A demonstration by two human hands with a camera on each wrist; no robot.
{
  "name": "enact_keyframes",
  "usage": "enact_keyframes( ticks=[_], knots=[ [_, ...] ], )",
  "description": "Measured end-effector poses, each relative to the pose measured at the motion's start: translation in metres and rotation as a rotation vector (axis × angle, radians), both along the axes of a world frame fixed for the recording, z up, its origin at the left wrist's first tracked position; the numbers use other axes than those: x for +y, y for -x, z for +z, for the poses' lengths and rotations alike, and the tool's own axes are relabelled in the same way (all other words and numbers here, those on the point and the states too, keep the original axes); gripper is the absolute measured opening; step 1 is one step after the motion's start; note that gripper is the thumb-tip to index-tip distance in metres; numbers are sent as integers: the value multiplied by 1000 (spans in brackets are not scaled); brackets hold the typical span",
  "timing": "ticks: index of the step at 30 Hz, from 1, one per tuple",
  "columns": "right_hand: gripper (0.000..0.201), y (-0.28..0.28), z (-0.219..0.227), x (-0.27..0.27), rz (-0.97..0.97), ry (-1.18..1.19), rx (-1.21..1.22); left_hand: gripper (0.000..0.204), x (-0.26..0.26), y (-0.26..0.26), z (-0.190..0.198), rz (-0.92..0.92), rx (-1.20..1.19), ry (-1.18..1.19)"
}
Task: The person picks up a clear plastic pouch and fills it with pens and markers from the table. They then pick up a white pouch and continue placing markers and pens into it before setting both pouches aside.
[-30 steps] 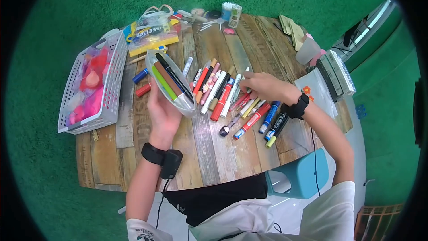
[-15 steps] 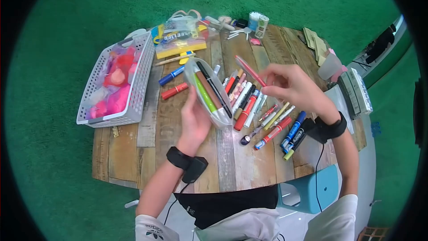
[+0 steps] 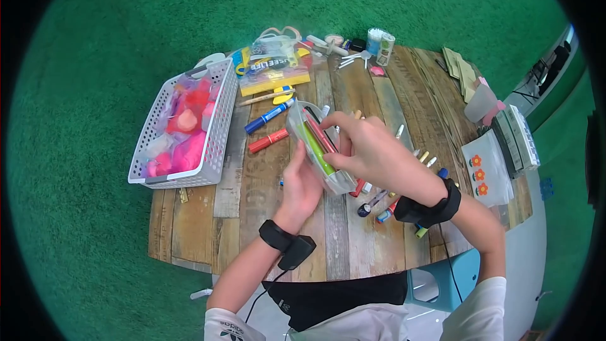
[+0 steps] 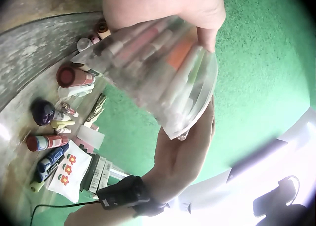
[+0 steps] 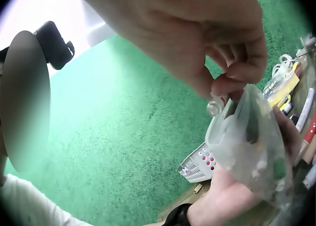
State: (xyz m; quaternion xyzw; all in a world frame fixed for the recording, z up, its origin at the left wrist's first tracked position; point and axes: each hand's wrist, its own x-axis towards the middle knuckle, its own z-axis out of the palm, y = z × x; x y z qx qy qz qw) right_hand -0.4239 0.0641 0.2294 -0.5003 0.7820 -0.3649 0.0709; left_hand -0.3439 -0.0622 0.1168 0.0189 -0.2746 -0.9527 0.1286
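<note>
My left hand (image 3: pixel 303 183) grips a translucent pencil pouch (image 3: pixel 343 183) from below, tilted above the wooden table, its opening facing up. Inside lie several pens, among them a bright green one (image 3: pixel 320 151). At the opening, my right hand (image 3: pixel 374 151) pinches a red pen (image 3: pixel 317 127) lengthwise over the pouch; its clear end (image 5: pixel 215 106) shows in the right wrist view. Through the pouch wall (image 4: pixel 143 82), pink, orange and green pens show in the left wrist view. A blue marker (image 3: pixel 269 117) and a red marker (image 3: pixel 268 141) lie left of the pouch.
More markers, among them a red-and-blue one (image 4: pixel 47 142), lie partly hidden under my right arm. A white basket (image 3: pixel 216 145) with pink and red items stands left. A zip bag (image 3: pixel 274 69) and cotton swab tub (image 3: pixel 374 41) sit at the back, boxes (image 3: pixel 521 136) at the right.
My right hand has lifted a red pen from the pile and brought it left to the pouch opening. My left hand still holds the pouch; the head view has shifted.
</note>
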Motion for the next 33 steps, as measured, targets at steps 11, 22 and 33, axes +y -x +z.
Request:
enact_keyframes(
  ticks=[11, 22, 33],
  knots=[
    [19, -1, -17, -10, 52, 159, 243, 44, 4, 1, -3, 42, -52, 8],
    [13, 8, -8, -6, -78, -44, 222, 45, 4, 3, -6, 42, -52, 104],
    [9, 14, -5, 0, 92, 133, 266, 43, -3, 6, -8, 67, -35, 63]
  ],
)
